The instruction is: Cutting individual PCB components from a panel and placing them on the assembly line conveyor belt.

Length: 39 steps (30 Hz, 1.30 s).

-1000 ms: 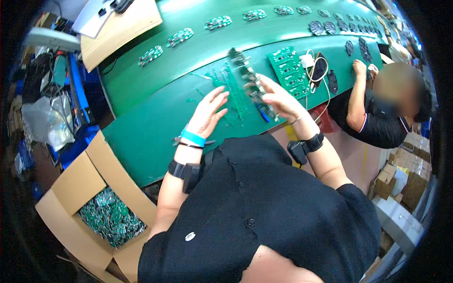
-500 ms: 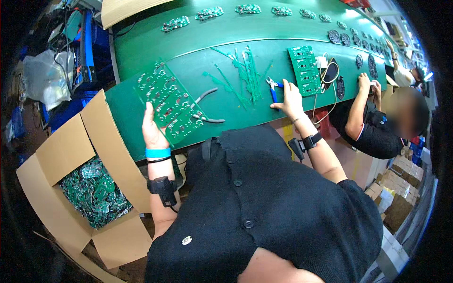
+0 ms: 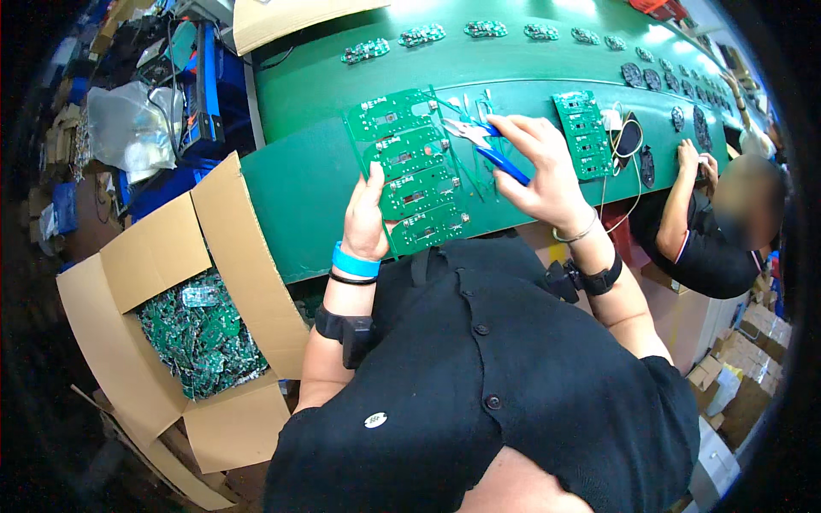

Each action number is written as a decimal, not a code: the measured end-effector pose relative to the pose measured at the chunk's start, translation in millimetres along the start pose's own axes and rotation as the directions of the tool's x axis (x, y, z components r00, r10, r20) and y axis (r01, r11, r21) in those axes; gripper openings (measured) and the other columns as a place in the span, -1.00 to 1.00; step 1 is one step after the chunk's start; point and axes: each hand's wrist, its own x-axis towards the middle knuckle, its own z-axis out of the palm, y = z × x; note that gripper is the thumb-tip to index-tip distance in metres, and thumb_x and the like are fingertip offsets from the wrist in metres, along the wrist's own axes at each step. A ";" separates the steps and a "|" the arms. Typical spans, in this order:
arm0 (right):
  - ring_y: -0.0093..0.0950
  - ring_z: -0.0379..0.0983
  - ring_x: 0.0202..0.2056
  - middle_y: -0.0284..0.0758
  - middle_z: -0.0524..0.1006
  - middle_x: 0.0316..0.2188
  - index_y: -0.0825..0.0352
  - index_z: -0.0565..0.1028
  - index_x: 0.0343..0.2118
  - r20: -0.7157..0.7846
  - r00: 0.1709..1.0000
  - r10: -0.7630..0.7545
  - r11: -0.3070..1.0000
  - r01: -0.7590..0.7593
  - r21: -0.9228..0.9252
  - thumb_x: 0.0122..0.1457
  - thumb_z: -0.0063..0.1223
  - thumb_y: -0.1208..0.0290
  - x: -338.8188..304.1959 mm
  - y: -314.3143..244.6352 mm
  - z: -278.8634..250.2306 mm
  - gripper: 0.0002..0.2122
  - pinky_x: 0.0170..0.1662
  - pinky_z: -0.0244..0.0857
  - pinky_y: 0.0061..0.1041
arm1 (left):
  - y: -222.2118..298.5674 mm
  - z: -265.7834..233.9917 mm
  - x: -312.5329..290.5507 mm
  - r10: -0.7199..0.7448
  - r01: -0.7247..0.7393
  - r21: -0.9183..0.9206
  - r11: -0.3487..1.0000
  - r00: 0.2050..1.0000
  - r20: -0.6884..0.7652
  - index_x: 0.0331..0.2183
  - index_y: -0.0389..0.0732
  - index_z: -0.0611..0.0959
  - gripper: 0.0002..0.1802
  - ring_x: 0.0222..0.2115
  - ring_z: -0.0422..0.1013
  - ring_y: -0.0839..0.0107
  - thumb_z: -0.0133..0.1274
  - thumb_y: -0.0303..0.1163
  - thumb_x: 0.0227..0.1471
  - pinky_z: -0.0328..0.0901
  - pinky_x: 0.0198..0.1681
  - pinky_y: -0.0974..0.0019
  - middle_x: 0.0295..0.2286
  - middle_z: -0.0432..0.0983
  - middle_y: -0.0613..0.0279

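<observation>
My left hand (image 3: 366, 215) grips the left edge of a green circuit board panel (image 3: 410, 184), holding it up above the green table. Several small boards are joined in that panel, and thin green edge strips run along its sides. In my right hand (image 3: 552, 171) are blue-handled cutting pliers (image 3: 492, 150), their handles spread. The pliers' metal jaws are at the panel's upper right edge; whether they touch it I cannot tell. Behind the pliers lie loose green offcut strips (image 3: 475, 107), partly hidden by the panel and my hand.
Another board panel (image 3: 583, 132) lies right of my hand, beside a cable (image 3: 631, 167). Rows of small boards (image 3: 423, 34) and black housings (image 3: 652, 79) line the far side. A carton of circuit boards (image 3: 201, 338) stands at left. A co-worker (image 3: 697, 231) sits at right.
My left hand has brought the panel rightward and turned it more upright. My right hand has picked the pliers up from the table and carried them to the panel's edge.
</observation>
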 end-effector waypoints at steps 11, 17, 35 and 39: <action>-0.33 0.31 -0.31 -0.31 0.41 -0.28 0.27 0.41 -0.12 -0.015 0.993 -0.118 0.973 0.113 -0.201 -0.21 0.14 0.27 23.5 -20.2 -2.1 -0.51 -0.20 0.18 -0.36 | 2.3 12.9 -11.4 -0.003 -0.001 0.071 0.997 0.998 0.061 0.09 -0.20 0.13 -0.51 -0.10 0.36 0.22 -0.37 -0.15 0.21 0.37 -0.12 0.17 -0.04 0.29 0.03; -0.33 0.31 -0.31 -0.31 0.41 -0.28 0.28 0.41 -0.11 0.006 0.990 -0.138 0.968 0.136 -0.209 -0.21 0.14 0.26 22.2 -18.2 -5.5 -0.50 -0.22 0.19 -0.37 | 2.1 20.1 -15.1 0.055 -0.056 0.227 0.972 0.998 0.008 0.08 -0.22 0.14 -0.49 -0.12 0.38 0.19 -0.39 -0.12 0.20 0.38 -0.14 0.15 -0.06 0.31 0.01; -0.31 0.31 -0.29 -0.29 0.41 -0.29 0.29 0.40 -0.10 0.074 0.992 -0.100 0.969 0.114 -0.219 -0.19 0.13 0.27 15.2 -8.5 -1.6 -0.51 -0.23 0.22 -0.37 | 3.0 21.8 -13.1 0.120 -0.114 0.401 0.909 0.993 0.009 0.09 -0.23 0.19 -0.53 -0.08 0.32 0.38 -0.31 -0.23 0.21 0.26 -0.05 0.31 -0.06 0.32 0.12; -0.31 0.31 -0.28 -0.29 0.41 -0.27 0.28 0.39 -0.09 0.050 0.994 -0.093 0.981 0.100 -0.167 -0.19 0.15 0.27 15.8 -8.2 0.5 -0.49 -0.21 0.21 -0.37 | 3.4 24.3 -13.2 0.086 -0.072 0.312 0.948 0.996 -0.032 0.09 -0.24 0.18 -0.53 -0.09 0.32 0.37 -0.31 -0.22 0.21 0.28 -0.06 0.31 -0.06 0.32 0.12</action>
